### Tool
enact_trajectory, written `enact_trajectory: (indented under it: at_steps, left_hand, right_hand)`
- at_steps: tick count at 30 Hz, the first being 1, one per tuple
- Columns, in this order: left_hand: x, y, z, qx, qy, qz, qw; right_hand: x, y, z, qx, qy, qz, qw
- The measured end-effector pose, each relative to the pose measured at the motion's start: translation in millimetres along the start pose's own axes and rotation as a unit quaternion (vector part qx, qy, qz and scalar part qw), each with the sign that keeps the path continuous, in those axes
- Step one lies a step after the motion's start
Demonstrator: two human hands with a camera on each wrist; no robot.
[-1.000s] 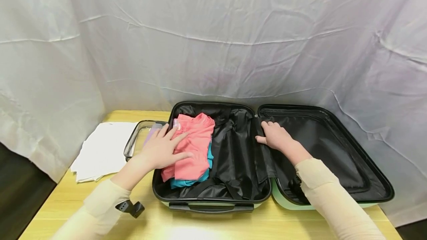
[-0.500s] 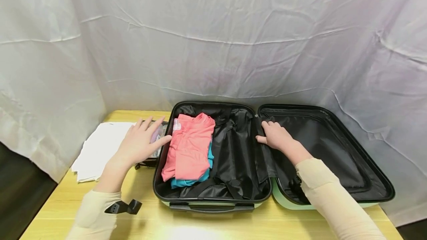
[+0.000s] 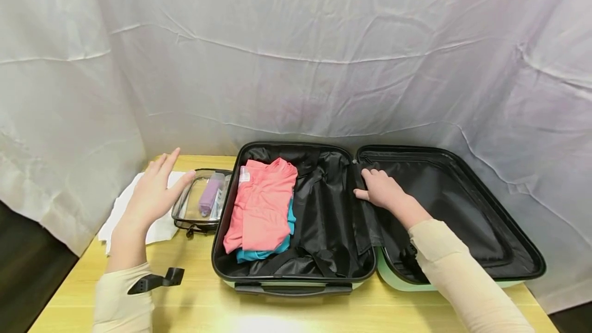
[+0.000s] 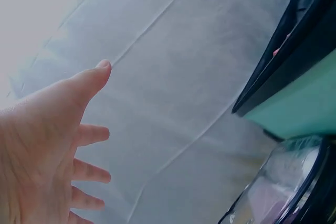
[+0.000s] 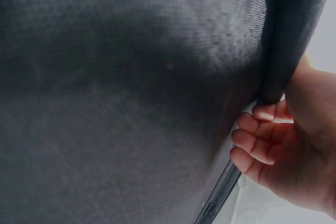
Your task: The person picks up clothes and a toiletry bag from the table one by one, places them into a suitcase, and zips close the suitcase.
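My left hand (image 3: 148,191) is held up with its fingers spread, over the white folded cloth (image 3: 159,230) and just left of a clear zip pouch (image 3: 191,204). Nothing is in its palm in the left wrist view. A purple item (image 3: 211,194) lies inside the pouch. In the left half of the open suitcase (image 3: 292,277), a folded coral garment (image 3: 265,209) lies on a blue one (image 3: 263,255). At the suitcase's middle, my right hand (image 3: 383,189) holds the edge of a black lining flap (image 3: 367,220). Its fingers curl at the fabric edge in the right wrist view.
The suitcase's right half (image 3: 444,209) lies spread flat, with black lining and a mint shell. A carry handle (image 3: 293,289) faces the front of the wooden table (image 3: 199,302). Grey-white curtain (image 3: 296,55) hangs behind and at both sides.
My left hand has lifted off the coral garment and moved left past the pouch, uncovering the pouch and the purple item. The right hand stays at the lining flap.
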State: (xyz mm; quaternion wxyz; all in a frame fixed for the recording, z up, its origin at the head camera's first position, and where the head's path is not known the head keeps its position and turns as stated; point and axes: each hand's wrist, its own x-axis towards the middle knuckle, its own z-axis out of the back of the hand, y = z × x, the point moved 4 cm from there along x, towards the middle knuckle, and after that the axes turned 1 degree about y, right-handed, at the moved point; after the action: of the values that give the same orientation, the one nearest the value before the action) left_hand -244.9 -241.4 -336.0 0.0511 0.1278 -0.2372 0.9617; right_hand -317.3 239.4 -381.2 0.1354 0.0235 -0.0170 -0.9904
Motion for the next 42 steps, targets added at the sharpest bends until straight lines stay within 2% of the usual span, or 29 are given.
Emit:
enact_trajectory:
  at_steps: [4, 8, 12, 25, 34, 42]
  left_hand:
    - [-2.6, 14.4, 6.1, -0.015, -0.011, 0.013, 0.9998]
    - [-5.5, 30.6, 6.4, -0.038, -0.017, 0.02, 0.9989]
    - [-8.7, 50.1, 5.3, -0.057, -0.02, 0.048, 0.997]
    - [-12.4, 98.7, -11.4, -0.05, -0.022, 0.107, 0.9928]
    - [-15.5, 125.8, -22.1, -0.034, -0.016, 0.127, 0.9912]
    - [-15.9, 147.6, -40.3, -0.025, -0.006, 0.14, 0.9898]
  right_hand:
    - [0.2, -0.2, 0.1, 0.0, -0.002, 0.001, 1.0]
    - [0.3, -0.4, 0.5, 0.0, -0.005, 0.003, 1.0]
    - [0.8, 0.0, -0.3, 0.003, 0.0, 0.001, 1.0]
    - [4.1, -4.0, -4.3, 0.006, 0.0, 0.0, 1.0]
    - [5.4, -5.1, -5.2, 0.011, 0.003, -0.001, 0.9999]
    - [3.4, -3.6, -3.1, 0.007, 0.005, -0.001, 1.0]
